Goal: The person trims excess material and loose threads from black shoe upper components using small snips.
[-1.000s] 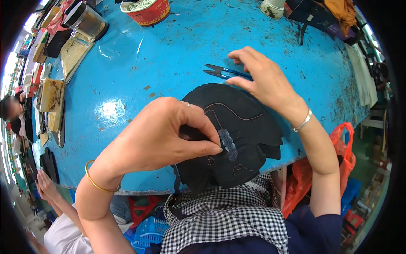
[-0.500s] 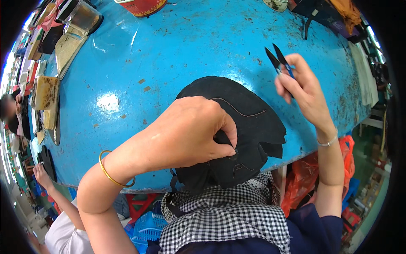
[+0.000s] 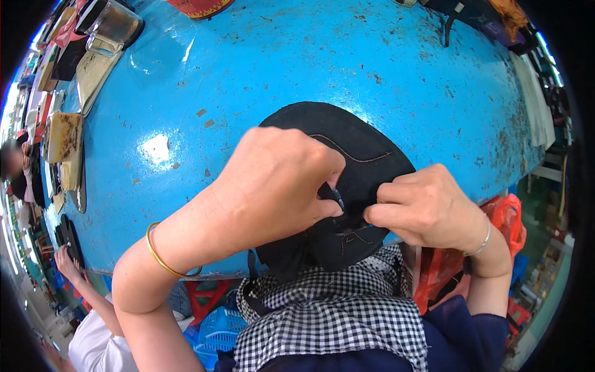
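A black sewn fabric piece (image 3: 365, 133) with curved brown stitching lies at the table's near edge, its lower part over my lap. My left hand (image 3: 279, 186) is closed in a pinch on the middle of it, with a small bluish-grey bit showing between thumb and forefinger. Just to its right, my right hand (image 3: 427, 208) is closed, its fingertips down at the black fabric. The thread snips that it held half a second ago are almost wholly hidden by its fingers.
The blue table (image 3: 248, 74) is speckled with scraps. A glass jar (image 3: 114, 28) and a stained yellowish block (image 3: 65, 136) stand at left. A red tub (image 3: 198, 6) is at the far edge. A red plastic bag (image 3: 508, 223) hangs at right. Another person's hand (image 3: 65, 263) is at far left.
My right hand has come down and left from above the table to the black fabric, beside my left hand. The snips have gone from plain view. My left hand keeps its pinch.
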A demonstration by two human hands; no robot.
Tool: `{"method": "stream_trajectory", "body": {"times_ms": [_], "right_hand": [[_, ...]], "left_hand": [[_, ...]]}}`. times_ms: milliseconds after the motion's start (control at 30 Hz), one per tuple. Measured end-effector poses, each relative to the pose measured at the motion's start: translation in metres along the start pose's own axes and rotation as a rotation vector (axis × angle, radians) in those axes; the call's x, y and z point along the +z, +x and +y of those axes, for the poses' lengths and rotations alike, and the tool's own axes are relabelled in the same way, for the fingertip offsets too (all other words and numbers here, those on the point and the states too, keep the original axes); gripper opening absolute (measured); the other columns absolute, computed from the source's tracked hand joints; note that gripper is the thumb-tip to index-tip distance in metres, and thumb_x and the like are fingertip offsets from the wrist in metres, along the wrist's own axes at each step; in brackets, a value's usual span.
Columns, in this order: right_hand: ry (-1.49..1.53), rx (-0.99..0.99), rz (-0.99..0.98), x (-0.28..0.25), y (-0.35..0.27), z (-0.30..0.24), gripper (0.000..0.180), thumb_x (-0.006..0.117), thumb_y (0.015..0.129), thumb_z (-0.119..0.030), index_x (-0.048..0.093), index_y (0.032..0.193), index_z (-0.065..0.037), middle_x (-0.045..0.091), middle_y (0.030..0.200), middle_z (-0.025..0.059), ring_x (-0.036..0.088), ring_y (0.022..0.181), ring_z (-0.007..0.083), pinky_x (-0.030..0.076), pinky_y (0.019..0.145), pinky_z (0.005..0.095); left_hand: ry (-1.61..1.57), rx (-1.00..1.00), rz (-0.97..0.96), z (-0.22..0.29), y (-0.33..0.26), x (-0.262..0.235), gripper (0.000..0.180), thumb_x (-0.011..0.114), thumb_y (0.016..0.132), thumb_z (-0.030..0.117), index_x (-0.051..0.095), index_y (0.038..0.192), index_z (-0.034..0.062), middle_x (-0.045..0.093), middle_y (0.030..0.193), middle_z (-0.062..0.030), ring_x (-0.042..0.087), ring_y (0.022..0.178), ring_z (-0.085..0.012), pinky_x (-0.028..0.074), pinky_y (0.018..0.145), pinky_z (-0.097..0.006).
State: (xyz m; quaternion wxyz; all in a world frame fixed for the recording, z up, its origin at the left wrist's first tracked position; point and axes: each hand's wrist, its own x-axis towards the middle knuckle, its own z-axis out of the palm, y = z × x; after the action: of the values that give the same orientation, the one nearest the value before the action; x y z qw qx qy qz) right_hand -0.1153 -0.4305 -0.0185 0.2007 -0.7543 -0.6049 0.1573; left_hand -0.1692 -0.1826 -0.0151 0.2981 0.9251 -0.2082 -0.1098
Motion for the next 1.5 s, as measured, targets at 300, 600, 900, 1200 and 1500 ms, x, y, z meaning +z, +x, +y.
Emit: {"method": "stream_trajectory", "body": {"times_ms": [300, 600, 900, 1200, 1500], "right_hand": [[-0.001, 0.050, 0.151, 0.008, 0.009, 0.003, 0.018, 0.073, 0.074, -0.009, 0.058, 0.085, -0.013, 0.050, 0.065, 0.0014, 0.059, 0.057, 0.0198, 0.042, 0.044, 0.0364], [-0.016, 0.167, 0.202, -0.002, 0.020, 0.003, 0.024, 0.074, 0.084, -0.027, 0.061, 0.095, -0.011, 0.061, 0.075, 0.0035, 0.066, 0.069, 0.0249, 0.050, 0.059, 0.0379], [-0.038, 0.182, 0.151, 0.002, 0.030, 0.008, 0.026, 0.071, 0.091, -0.031, 0.058, 0.089, -0.009, 0.063, 0.072, 0.0065, 0.064, 0.065, 0.0278, 0.046, 0.053, 0.0398], [-0.471, 0.083, 0.083, 0.032, 0.026, -0.065, 0.024, 0.068, 0.085, -0.016, 0.067, 0.106, -0.003, 0.070, 0.123, 0.0185, 0.053, 0.053, 0.0089, 0.047, 0.049, 0.0241], [0.533, 0.484, 0.506, 0.018, 0.017, -0.019, 0.015, 0.068, 0.096, -0.020, 0.065, 0.096, -0.005, 0.067, 0.075, 0.0009, 0.061, 0.058, 0.0098, 0.050, 0.054, 0.0321]], "left_hand": [[-0.116, -0.033, -0.107, -0.017, 0.003, -0.015, 0.016, 0.079, 0.076, 0.014, 0.072, 0.087, 0.0045, 0.065, 0.071, -0.0144, 0.062, 0.063, -0.0310, 0.046, 0.056, -0.039], [-0.130, 0.063, -0.040, -0.020, -0.003, -0.013, 0.013, 0.073, 0.081, 0.010, 0.067, 0.092, 0.0035, 0.065, 0.074, -0.0168, 0.061, 0.067, -0.0369, 0.047, 0.060, -0.042], [-0.210, 0.004, -0.127, -0.024, -0.004, -0.019, 0.012, 0.070, 0.086, 0.006, 0.063, 0.095, 0.0026, 0.061, 0.074, -0.0166, 0.059, 0.065, -0.0327, 0.046, 0.060, -0.039], [-0.950, -0.293, 0.128, -0.019, -0.020, -0.027, 0.006, 0.071, 0.091, 0.009, 0.068, 0.092, 0.0036, 0.058, 0.076, 0.0072, 0.050, 0.068, 0.0006, 0.037, 0.056, -0.019], [-0.784, -0.135, 0.277, -0.013, -0.043, -0.051, 0.009, 0.070, 0.092, 0.004, 0.071, 0.098, -0.0030, 0.069, 0.082, -0.0045, 0.062, 0.065, -0.0081, 0.048, 0.057, -0.021]]}}
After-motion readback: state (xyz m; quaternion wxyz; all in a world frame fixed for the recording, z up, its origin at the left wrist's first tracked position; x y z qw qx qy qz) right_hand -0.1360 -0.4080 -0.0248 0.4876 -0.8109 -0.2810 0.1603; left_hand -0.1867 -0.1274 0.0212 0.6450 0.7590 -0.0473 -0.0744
